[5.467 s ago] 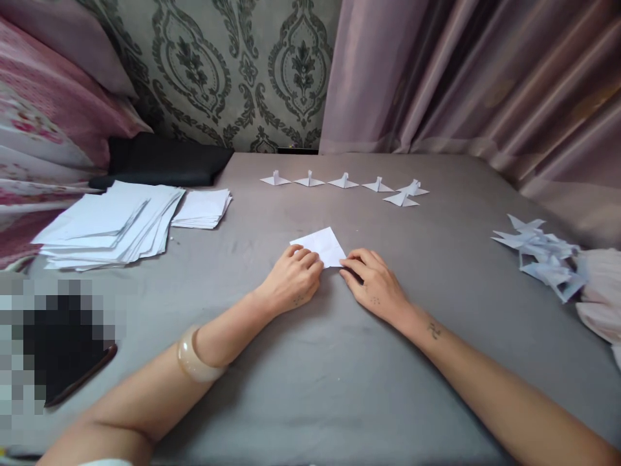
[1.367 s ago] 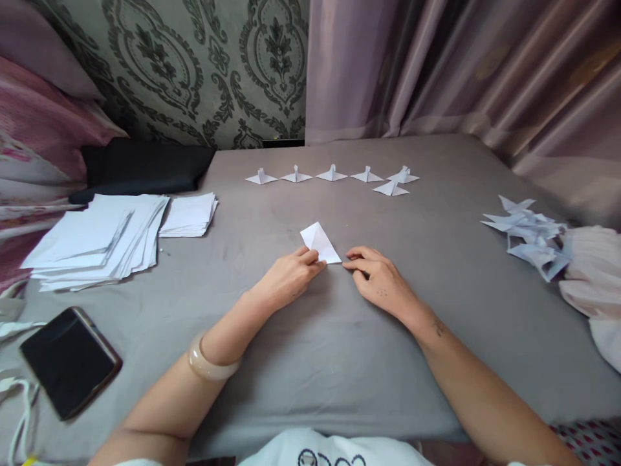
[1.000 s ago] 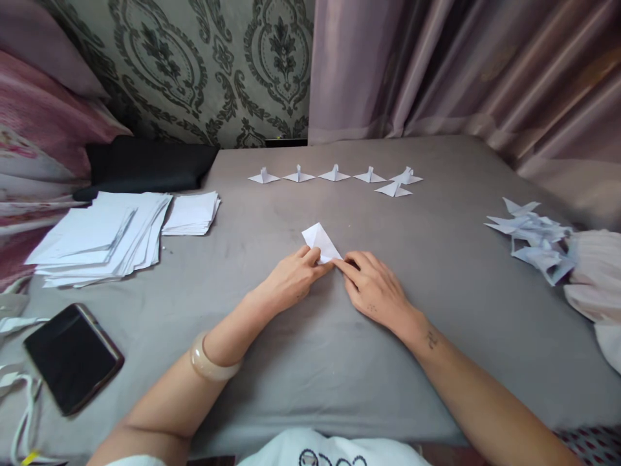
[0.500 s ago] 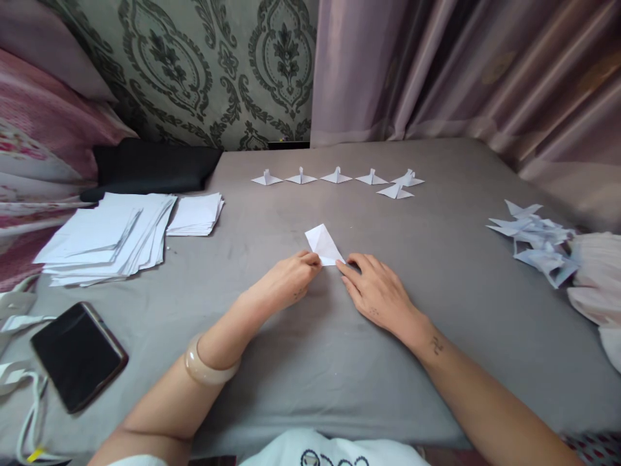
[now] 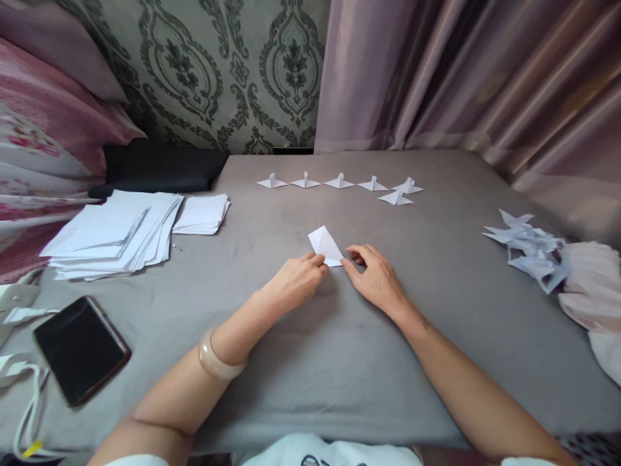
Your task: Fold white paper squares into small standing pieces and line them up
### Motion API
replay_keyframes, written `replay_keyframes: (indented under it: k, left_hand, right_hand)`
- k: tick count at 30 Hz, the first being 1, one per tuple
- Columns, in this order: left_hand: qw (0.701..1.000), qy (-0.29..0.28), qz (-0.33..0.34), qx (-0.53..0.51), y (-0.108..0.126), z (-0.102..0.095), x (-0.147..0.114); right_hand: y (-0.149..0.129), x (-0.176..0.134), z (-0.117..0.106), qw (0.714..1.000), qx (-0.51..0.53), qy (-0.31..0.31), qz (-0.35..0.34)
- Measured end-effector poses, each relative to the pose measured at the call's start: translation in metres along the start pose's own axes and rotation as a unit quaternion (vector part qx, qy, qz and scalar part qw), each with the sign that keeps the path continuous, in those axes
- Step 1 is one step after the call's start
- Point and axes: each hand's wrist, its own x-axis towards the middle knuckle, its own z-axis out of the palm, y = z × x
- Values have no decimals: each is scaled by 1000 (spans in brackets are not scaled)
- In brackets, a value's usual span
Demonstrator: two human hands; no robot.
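Observation:
A small folded sheet of white paper (image 5: 326, 243) lies on the grey cloth in front of me, creased, with one corner pointing away. My left hand (image 5: 303, 277) is closed on its near left edge, fingertips pinching the paper. At the paper's right corner, the thumb of my right hand (image 5: 374, 275) touches the tip; its other fingers are curved and apart, holding nothing. Farther back stands a row of folded paper birds (image 5: 339, 182), with another paper bird (image 5: 395, 198) just in front of the row's right end.
To the left are a stack of large white sheets (image 5: 111, 236), a pile of smaller square sheets (image 5: 202, 215), a black phone (image 5: 81, 349) and white cables (image 5: 33, 414). More folded paper pieces (image 5: 531, 249) are heaped at the right beside a pale cloth (image 5: 589, 285).
My right hand has turned and its fingers have lifted off the cloth, the thumb staying at the paper's corner. My left hand keeps its pinch. The view has shifted slightly.

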Motion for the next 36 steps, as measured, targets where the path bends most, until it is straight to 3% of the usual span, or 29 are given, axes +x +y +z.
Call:
replay_keyframes:
  k: [5,7,10,12,16,22,28,36]
  left_hand:
    - [994,85,-26,-68,-5,16,4]
    - [976,180,-58,-106,-5,22,5]
    - [916,371,-112,-105,-3,26,7]
    - [897,422,-118,-52,-4,27,7]
    - [938,342,-37,39,-7,27,5]
    - [972,235,13,18,-9,29,5]
    - [978,210,5,-20,-8,25,4]
    - [968,226,-37,-98,-7,24,6]
  right_hand:
    - [3,4,8,999,38,-21,2]
    - [2,4,7,999,48,-8,-20]
    - [-1,1,2,992,-21,60,-106]
    - [-3,-1,-3,974,-105,103,-170]
    - [-6,-6,-9,949,-187,87,-237]
    - [-3,-16,-11,961,-188,-3,-202]
    - [0,-21,-11,979,-142,-57,-135]
    - [-2,-21,-6,992,-105,-48,-43]
